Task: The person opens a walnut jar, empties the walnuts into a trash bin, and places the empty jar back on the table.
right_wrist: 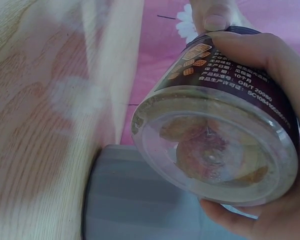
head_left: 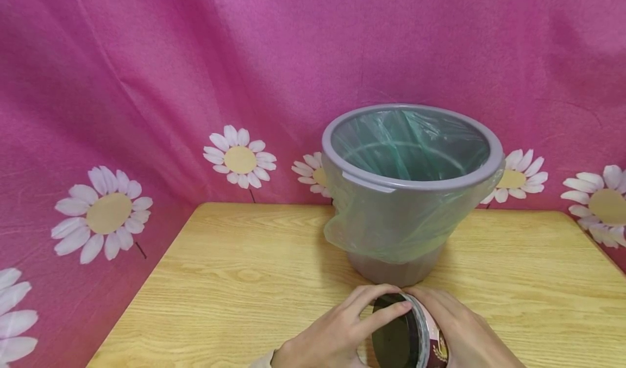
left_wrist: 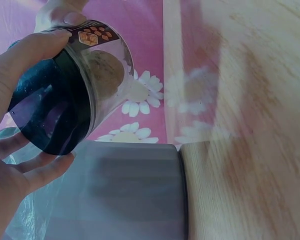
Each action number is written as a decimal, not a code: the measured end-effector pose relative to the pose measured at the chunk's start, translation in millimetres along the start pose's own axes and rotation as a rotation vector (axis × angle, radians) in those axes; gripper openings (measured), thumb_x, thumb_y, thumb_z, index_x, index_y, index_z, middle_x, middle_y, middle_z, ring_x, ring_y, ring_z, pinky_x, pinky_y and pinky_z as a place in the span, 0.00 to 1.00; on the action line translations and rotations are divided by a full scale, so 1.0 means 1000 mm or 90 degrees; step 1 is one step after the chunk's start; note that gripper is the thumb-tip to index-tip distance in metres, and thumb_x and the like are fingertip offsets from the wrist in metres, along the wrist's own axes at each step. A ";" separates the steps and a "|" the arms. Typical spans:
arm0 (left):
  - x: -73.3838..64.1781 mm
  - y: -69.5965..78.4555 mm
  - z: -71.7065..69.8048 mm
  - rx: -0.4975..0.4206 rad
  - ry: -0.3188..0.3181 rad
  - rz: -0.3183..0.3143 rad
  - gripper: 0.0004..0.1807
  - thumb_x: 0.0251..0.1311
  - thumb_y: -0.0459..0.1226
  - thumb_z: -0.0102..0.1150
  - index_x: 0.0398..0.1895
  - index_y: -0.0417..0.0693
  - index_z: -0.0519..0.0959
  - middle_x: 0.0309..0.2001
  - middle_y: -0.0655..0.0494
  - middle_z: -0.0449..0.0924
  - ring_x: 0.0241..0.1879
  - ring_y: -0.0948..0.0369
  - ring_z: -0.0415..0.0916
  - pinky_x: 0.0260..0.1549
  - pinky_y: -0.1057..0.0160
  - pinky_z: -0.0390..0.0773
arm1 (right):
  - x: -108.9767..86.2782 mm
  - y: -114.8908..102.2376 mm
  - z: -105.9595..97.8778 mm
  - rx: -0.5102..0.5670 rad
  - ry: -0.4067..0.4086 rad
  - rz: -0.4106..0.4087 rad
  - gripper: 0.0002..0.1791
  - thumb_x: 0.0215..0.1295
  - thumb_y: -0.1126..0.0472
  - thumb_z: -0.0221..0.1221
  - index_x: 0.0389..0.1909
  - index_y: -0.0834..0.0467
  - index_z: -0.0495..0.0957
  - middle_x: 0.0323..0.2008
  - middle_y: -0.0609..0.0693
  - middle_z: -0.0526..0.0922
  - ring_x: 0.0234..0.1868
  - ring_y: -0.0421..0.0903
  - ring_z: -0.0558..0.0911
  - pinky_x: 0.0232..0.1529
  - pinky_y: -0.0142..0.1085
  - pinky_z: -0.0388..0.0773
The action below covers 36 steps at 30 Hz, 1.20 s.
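A clear plastic jar (right_wrist: pixel 215 157) with a dark printed label lies tipped on its side between both hands, in front of the bin. Round brown pieces, probably biscuits, show through its bottom in the right wrist view. Around its dark lid (left_wrist: pixel 52 107) curl the fingers and thumb of my left hand (head_left: pixel 332 327). My right hand (head_left: pixel 462 324) grips the jar's body, thumb across the label. The lid faces left and sits on the jar; whether it is loose cannot be told. Part of the jar is cut off by the head view's lower edge.
Just beyond the hands stands a grey waste bin (head_left: pixel 396 270), lined with a thin green plastic bag (head_left: pixel 415 221) folded over its outside. It rests on a light wooden table (head_left: pixel 235 281). A pink curtain (head_left: pixel 274 47) with white daisies hangs behind and to the left.
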<state>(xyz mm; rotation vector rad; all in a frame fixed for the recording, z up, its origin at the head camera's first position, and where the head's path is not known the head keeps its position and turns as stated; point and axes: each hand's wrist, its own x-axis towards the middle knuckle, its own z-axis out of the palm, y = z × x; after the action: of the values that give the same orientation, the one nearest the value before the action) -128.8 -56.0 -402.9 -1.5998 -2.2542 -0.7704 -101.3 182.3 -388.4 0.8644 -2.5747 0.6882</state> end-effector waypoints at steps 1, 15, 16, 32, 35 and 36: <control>0.000 0.000 0.000 0.006 0.002 0.003 0.60 0.37 0.52 0.79 0.74 0.52 0.53 0.71 0.53 0.53 0.66 0.62 0.56 0.63 0.68 0.60 | 0.000 0.000 0.000 -0.001 0.001 -0.002 0.57 0.27 0.25 0.71 0.62 0.48 0.69 0.54 0.35 0.73 0.48 0.34 0.73 0.41 0.40 0.80; 0.000 0.000 0.000 -0.001 0.000 -0.005 0.60 0.37 0.52 0.79 0.75 0.53 0.53 0.71 0.53 0.53 0.66 0.62 0.56 0.63 0.68 0.60 | 0.000 0.000 0.000 -0.004 0.003 -0.003 0.56 0.27 0.25 0.71 0.61 0.49 0.70 0.53 0.35 0.74 0.47 0.34 0.74 0.40 0.40 0.80; 0.000 0.000 0.000 0.001 0.000 -0.005 0.61 0.37 0.52 0.79 0.75 0.53 0.53 0.71 0.53 0.53 0.66 0.62 0.56 0.63 0.68 0.60 | 0.000 0.000 0.000 -0.003 0.001 -0.001 0.56 0.27 0.25 0.71 0.61 0.49 0.70 0.53 0.35 0.74 0.47 0.34 0.74 0.40 0.40 0.80; -0.001 0.001 -0.001 0.008 0.009 -0.009 0.62 0.35 0.53 0.80 0.74 0.53 0.53 0.70 0.53 0.54 0.65 0.62 0.58 0.62 0.69 0.62 | 0.001 -0.001 -0.001 -0.001 -0.001 0.006 0.55 0.26 0.26 0.72 0.61 0.48 0.71 0.52 0.33 0.73 0.47 0.33 0.73 0.40 0.39 0.80; -0.001 0.001 -0.001 0.015 0.013 -0.006 0.61 0.35 0.53 0.79 0.74 0.53 0.54 0.70 0.53 0.54 0.65 0.62 0.58 0.62 0.69 0.62 | 0.001 -0.002 -0.002 0.004 -0.006 0.016 0.55 0.27 0.26 0.72 0.61 0.46 0.70 0.52 0.33 0.73 0.46 0.33 0.73 0.41 0.39 0.80; -0.001 0.001 -0.001 0.015 0.013 -0.005 0.61 0.35 0.53 0.79 0.74 0.53 0.54 0.70 0.53 0.54 0.65 0.62 0.58 0.62 0.69 0.62 | 0.001 -0.002 -0.002 0.005 -0.008 0.019 0.55 0.27 0.26 0.72 0.61 0.45 0.70 0.52 0.33 0.73 0.46 0.33 0.73 0.41 0.39 0.80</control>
<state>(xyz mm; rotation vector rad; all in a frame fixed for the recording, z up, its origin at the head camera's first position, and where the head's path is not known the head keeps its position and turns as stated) -127.7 -56.8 -402.5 -1.5651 -2.2485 -0.7562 -99.9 181.5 -385.7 0.8364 -2.6022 0.7051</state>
